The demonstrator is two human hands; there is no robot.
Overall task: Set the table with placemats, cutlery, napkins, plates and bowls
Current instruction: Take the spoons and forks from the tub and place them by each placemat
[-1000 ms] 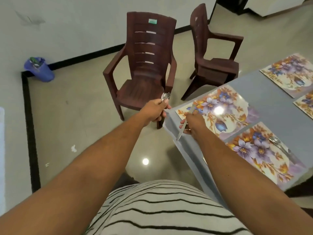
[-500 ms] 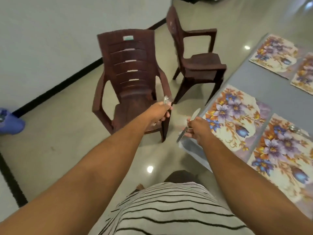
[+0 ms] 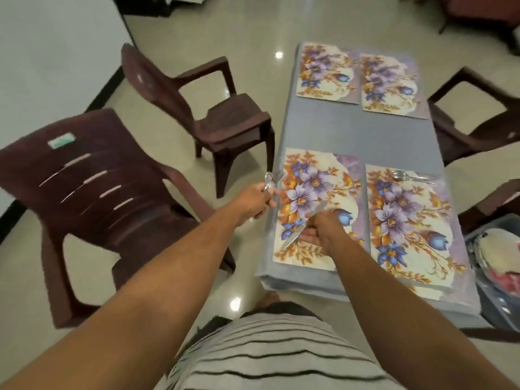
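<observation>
Several floral placemats lie on a grey table (image 3: 354, 130). My right hand (image 3: 320, 228) hovers over the near left placemat (image 3: 312, 175) and grips a knife (image 3: 305, 225), blade pointing up and away. At the table's left edge my left hand (image 3: 254, 201) holds a fork and spoon (image 3: 271, 178) upright in its fist. More cutlery (image 3: 408, 175), with a spoon bowl showing, rests on the far edge of the near right placemat (image 3: 408, 220). Two further placemats (image 3: 326, 71) lie side by side at the far end.
Brown plastic chairs stand to the left (image 3: 92, 198), the far left (image 3: 219, 116) and the right (image 3: 478, 122) of the table. A clear bin (image 3: 501, 263) with plates and cloths sits at the near right corner. The floor is glossy tile.
The view has swung right to face the table lengthwise. My right hand carried the knife from the table's corner to above the near left placemat. My left hand still holds its cutlery.
</observation>
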